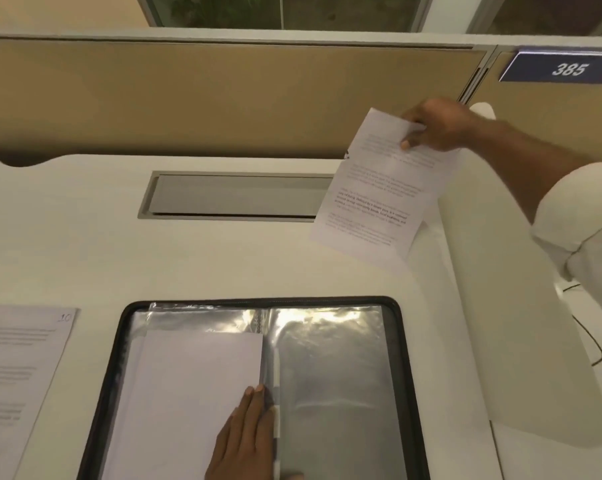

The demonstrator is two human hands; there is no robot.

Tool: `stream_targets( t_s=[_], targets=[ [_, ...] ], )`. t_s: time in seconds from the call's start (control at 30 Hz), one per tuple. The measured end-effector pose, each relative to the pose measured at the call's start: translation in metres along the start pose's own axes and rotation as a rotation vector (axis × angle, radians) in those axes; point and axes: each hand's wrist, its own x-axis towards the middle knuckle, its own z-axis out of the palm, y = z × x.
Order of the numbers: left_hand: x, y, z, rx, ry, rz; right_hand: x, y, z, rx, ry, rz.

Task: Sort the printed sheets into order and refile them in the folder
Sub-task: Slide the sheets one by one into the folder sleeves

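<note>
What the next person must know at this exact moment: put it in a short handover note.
Right hand pinches one printed sheet by its top edge, raised over the desk, far right.
Left hand lies flat on white paper that lies blank side up on the left half of the open folder.
A sheet marked 10 lies on the desk, left of the folder.
Done: folder open, sheets out. The right clear sleeve looks empty.
Left: order the sheets and slide them into the sleeves.

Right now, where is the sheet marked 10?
In the head view, the sheet marked 10 lies flat on the desk at the far left, just left of the open folder.
</note>
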Motion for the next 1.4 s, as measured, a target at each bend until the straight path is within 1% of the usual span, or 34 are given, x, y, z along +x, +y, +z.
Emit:
stream_targets(
  t_s=[0.03, 0.07, 0.1, 0.17, 0.3, 0.4, 0.47, 0.6, 0.63, 0.77, 0.83, 0.9, 1.0, 1.1, 1.13, 1.2, 1.3, 1.4],
  targets=[
    [0.007, 0.005, -0.009, -0.004, -0.122, -0.021, -0.004, -0.006, -0.011, -0.005, 0.006, -0.019],
    [0.008, 0.011, -0.010, 0.017, -0.140, -0.044, -0.008, -0.012, -0.021, -0.006, 0.011, -0.028],
    [0.013, 0.020, -0.016, 0.023, -0.207, -0.094, -0.013, -0.018, -0.030, -0.008, 0.015, -0.027],
    [0.025, 0.042, -0.019, 0.006, -0.265, -0.112, -0.020, -0.027, -0.046, -0.015, 0.018, -0.008],
    [0.054, 0.088, -0.016, 0.026, -0.256, -0.092, -0.029, -0.039, -0.059, 0.010, 0.020, 0.028],
    [0.078, 0.116, 0.000, -0.015, -0.261, -0.158, -0.031, -0.043, -0.059, 0.044, 0.017, 0.050],
    [0.094, 0.128, 0.009, -0.044, -0.249, -0.225, -0.034, -0.047, -0.055, 0.090, -0.018, 0.061],
    [0.123, 0.143, 0.019, -0.086, -0.410, -0.326, -0.036, -0.052, -0.038, 0.155, -0.126, 0.055],
    [0.126, 0.144, 0.022, -0.063, -0.421, -0.330, -0.036, -0.051, -0.031, 0.173, -0.133, 0.051],
    [0.125, 0.158, 0.031, -0.026, -0.341, -0.366, -0.028, -0.052, -0.007, 0.220, -0.190, 0.005],
    [0.125, 0.166, 0.030, 0.030, -0.351, -0.347, -0.023, -0.055, 0.004, 0.228, -0.218, -0.021],
    [0.127, 0.172, 0.030, 0.060, -0.406, -0.266, -0.017, -0.055, 0.012, 0.212, -0.235, -0.047],
    [0.130, 0.176, 0.031, 0.090, -0.507, -0.152, -0.009, -0.055, 0.016, 0.199, -0.225, -0.061],
    [0.138, 0.176, 0.022, 0.145, -0.572, -0.096, -0.002, -0.050, 0.016, 0.217, -0.200, -0.049],
    [0.141, 0.175, 0.019, 0.159, -0.571, -0.088, 0.000, -0.048, 0.015, 0.226, -0.190, -0.044],
    [0.147, 0.174, 0.016, 0.163, -0.510, -0.104, 0.003, -0.043, 0.015, 0.253, -0.176, -0.030],
    [0.149, 0.177, 0.018, 0.086, -0.401, -0.171, 0.004, -0.039, 0.015, 0.307, -0.161, -0.009],
    [0.153, 0.183, 0.019, 0.029, -0.345, -0.203, 0.003, -0.038, 0.020, 0.337, -0.174, -0.004]
  ],
)
